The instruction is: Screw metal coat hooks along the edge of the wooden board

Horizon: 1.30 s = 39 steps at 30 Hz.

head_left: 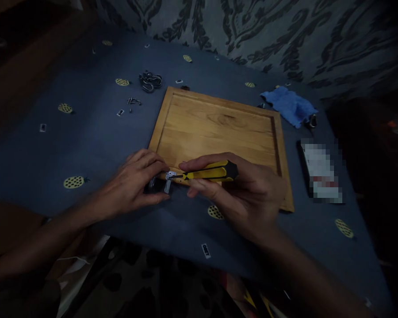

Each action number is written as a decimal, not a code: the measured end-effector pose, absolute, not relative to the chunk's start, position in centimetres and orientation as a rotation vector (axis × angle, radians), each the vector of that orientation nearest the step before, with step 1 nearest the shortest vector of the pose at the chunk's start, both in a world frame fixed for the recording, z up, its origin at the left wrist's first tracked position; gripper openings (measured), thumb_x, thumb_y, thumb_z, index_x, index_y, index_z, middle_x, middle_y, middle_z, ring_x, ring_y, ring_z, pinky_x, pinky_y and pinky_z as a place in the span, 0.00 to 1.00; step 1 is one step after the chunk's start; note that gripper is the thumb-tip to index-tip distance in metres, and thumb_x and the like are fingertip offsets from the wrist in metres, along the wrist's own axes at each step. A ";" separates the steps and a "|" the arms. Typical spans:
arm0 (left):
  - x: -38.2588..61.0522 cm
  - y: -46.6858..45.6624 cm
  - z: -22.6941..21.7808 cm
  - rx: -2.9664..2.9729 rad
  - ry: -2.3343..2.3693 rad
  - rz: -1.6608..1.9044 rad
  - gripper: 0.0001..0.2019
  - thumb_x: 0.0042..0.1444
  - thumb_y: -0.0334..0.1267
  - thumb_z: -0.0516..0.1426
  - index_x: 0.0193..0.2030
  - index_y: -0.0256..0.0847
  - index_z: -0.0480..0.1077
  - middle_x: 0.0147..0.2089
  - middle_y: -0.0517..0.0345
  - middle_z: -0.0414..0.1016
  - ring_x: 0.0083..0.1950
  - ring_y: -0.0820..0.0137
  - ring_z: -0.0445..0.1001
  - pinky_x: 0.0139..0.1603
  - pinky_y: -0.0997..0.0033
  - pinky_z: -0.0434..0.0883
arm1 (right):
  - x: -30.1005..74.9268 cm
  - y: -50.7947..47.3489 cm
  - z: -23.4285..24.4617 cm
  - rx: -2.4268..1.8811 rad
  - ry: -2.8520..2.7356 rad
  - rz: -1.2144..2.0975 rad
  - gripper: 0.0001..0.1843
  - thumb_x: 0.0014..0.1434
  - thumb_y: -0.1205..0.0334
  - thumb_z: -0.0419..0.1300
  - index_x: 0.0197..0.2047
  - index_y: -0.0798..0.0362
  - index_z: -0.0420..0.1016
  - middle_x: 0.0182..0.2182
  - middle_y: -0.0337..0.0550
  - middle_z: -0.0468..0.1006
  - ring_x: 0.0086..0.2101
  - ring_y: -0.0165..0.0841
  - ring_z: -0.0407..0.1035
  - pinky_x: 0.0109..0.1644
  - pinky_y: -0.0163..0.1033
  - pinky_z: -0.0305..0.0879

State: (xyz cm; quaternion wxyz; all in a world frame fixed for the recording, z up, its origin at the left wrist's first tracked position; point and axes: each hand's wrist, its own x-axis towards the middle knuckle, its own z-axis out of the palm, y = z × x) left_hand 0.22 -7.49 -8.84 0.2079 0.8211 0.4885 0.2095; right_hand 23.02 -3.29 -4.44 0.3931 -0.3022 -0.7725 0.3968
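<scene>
A framed wooden panel [222,128], perhaps a cabinet door, lies flat on the patterned cloth. A metal hinge [167,184] sits at the panel's near left corner, partly covered by fingers. My left hand [135,183] is closed around this hinge, fingertips on the panel's edge and thumb on the near side. In my right hand [245,190] is a yellow-and-black screwdriver [214,171], gripped along its handle and pointing left. Its shaft reaches the hinge; whether the tip is seated in a screw I cannot tell.
Several small screws [134,101] and a cluster of shiny metal pieces [150,81] lie beyond the panel's left side. A crumpled blue cloth [288,105] and a pixelated dark-edged object [321,172] are on the right. The patterned wall or backrest [268,35] rises behind.
</scene>
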 end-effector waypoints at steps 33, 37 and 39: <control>0.2 -7.5 -8.8 2.326 1.341 0.607 0.19 0.67 0.52 0.57 0.55 0.39 0.70 0.56 0.48 0.75 0.57 0.57 0.70 0.56 0.56 0.71 | 22.7 -3.9 -5.5 -0.776 -1.849 0.890 0.04 0.64 0.62 0.68 0.43 0.47 0.78 0.38 0.37 0.84 0.35 0.31 0.80 0.40 0.37 0.77; 0.3 -7.4 -8.9 2.338 1.342 0.611 0.20 0.67 0.53 0.57 0.56 0.39 0.70 0.56 0.48 0.75 0.57 0.57 0.71 0.57 0.55 0.70 | 22.7 -4.0 -5.6 -0.796 -1.842 0.874 0.03 0.65 0.61 0.67 0.42 0.47 0.78 0.37 0.37 0.84 0.35 0.31 0.80 0.40 0.37 0.77; 0.3 -7.5 -9.1 2.340 1.345 0.612 0.21 0.67 0.53 0.57 0.57 0.38 0.69 0.56 0.48 0.75 0.57 0.57 0.70 0.57 0.55 0.70 | 22.7 -3.9 -5.6 -0.806 -1.839 0.869 0.03 0.66 0.61 0.66 0.43 0.47 0.78 0.38 0.38 0.85 0.35 0.31 0.80 0.40 0.38 0.78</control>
